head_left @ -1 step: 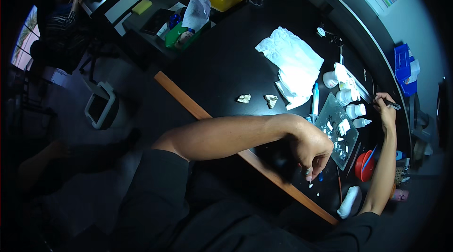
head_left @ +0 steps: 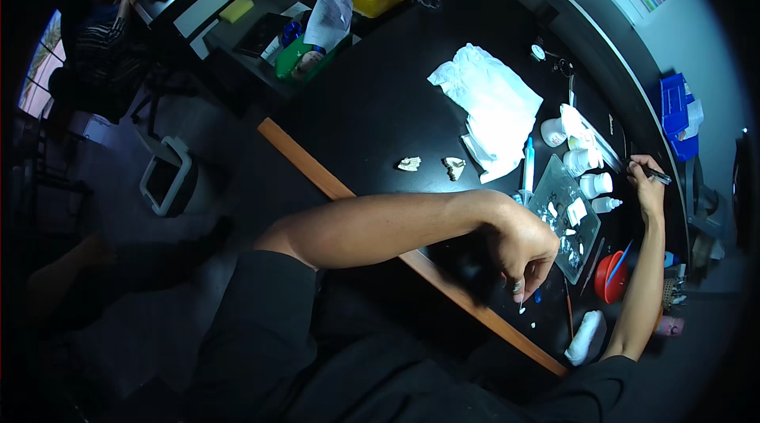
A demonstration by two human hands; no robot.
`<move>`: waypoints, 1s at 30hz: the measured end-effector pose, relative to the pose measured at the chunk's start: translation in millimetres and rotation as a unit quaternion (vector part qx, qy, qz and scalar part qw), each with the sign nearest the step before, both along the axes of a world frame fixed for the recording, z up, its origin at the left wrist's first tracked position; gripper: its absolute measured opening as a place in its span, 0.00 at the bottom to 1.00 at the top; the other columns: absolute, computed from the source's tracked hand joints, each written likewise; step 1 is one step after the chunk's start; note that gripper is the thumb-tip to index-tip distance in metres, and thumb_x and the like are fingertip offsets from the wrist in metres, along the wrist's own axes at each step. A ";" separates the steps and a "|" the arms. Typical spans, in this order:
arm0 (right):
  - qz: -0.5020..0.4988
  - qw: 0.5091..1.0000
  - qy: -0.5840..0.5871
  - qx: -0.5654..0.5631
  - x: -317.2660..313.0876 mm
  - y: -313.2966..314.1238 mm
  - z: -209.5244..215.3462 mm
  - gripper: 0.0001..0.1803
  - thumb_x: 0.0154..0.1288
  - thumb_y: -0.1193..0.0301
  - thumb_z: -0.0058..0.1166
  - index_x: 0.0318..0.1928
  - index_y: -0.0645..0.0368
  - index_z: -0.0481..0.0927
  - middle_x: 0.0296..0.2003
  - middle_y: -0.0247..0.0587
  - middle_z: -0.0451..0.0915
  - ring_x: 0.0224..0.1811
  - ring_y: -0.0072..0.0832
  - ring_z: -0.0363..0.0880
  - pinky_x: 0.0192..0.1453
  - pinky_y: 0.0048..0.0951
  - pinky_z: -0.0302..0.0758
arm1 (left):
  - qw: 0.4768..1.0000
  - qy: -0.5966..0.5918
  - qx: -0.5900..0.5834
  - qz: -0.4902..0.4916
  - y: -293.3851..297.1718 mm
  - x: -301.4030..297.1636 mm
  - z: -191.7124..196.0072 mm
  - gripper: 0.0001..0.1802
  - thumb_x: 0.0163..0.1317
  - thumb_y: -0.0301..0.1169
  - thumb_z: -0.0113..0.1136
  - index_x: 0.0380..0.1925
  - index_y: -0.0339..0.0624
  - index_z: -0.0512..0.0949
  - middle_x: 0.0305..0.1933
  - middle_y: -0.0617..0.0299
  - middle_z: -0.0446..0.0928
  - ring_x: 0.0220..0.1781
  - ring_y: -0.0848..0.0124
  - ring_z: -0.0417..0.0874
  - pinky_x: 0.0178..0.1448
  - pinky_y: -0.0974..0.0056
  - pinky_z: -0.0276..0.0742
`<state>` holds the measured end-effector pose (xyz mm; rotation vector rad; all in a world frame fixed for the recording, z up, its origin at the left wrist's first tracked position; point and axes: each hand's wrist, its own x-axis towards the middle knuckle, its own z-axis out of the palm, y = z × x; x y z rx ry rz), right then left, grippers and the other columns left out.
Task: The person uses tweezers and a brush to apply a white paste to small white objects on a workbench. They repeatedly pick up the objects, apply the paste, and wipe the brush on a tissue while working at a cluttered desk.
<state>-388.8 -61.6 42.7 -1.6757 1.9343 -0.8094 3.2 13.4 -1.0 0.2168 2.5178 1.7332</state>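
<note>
My left hand (head_left: 529, 255) bends down over the near edge of the table, its thumb and fingers closed in a pinch. Below the fingertips shows a small white tooth-like piece (head_left: 522, 310); what joins it to the fingers is too thin to make out. A second white bit (head_left: 533, 325) lies close by on the table. Far to the right, my right hand (head_left: 649, 189) is closed around a dark pen-like tool (head_left: 656, 175) near the table's back rim. Between the hands lies a glass slab (head_left: 587, 234) bearing white pieces and smears.
White bottles (head_left: 595, 184) line the slab's far side, with a syringe (head_left: 529, 165) at its left. A crumpled white cloth (head_left: 495, 110) and two pale dental casts (head_left: 454, 168) lie farther left. A red bowl (head_left: 610, 280) and a white roll (head_left: 586, 337) sit near my right forearm.
</note>
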 end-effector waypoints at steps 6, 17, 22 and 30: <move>0.083 0.898 0.420 -0.106 3.5 16.5 28.3 0.08 0.58 0.76 0.62 0.39 0.63 0.83 0.34 0.54 0.85 0.41 0.48 0.86 0.47 0.43 0.79 | 0.997 0.069 -0.019 -0.030 -8.5 -23.6 -7.2 0.09 0.60 0.30 0.72 0.40 0.41 0.90 0.40 0.57 0.90 0.43 0.64 0.90 0.47 0.59 0.82; 0.011 0.848 0.484 0.215 27.3 -25.0 13.3 0.21 0.48 0.74 0.73 0.47 0.57 0.90 0.50 0.54 0.87 0.55 0.48 0.86 0.61 0.43 0.82 | 1.000 0.021 0.001 0.022 -5.2 1.0 8.5 0.11 0.63 0.32 0.70 0.42 0.38 0.89 0.40 0.52 0.89 0.43 0.63 0.90 0.47 0.61 0.82; 0.025 0.871 0.454 0.185 -5.8 -17.8 17.4 0.18 0.47 0.74 0.71 0.43 0.58 0.90 0.44 0.53 0.89 0.51 0.47 0.87 0.60 0.40 0.82 | 0.997 0.045 -0.008 0.061 -5.4 -7.3 4.7 0.11 0.62 0.31 0.70 0.42 0.37 0.89 0.39 0.52 0.89 0.42 0.60 0.90 0.46 0.59 0.82; 0.026 0.910 0.411 -0.051 70.1 98.5 80.2 0.07 0.61 0.73 0.58 0.34 0.66 0.83 0.25 0.53 0.83 0.29 0.46 0.84 0.36 0.41 0.77 | 0.976 0.083 -0.066 0.188 0.0 -2.4 -2.2 0.10 0.63 0.25 0.63 0.41 0.31 0.87 0.38 0.44 0.87 0.43 0.54 0.90 0.48 0.56 0.83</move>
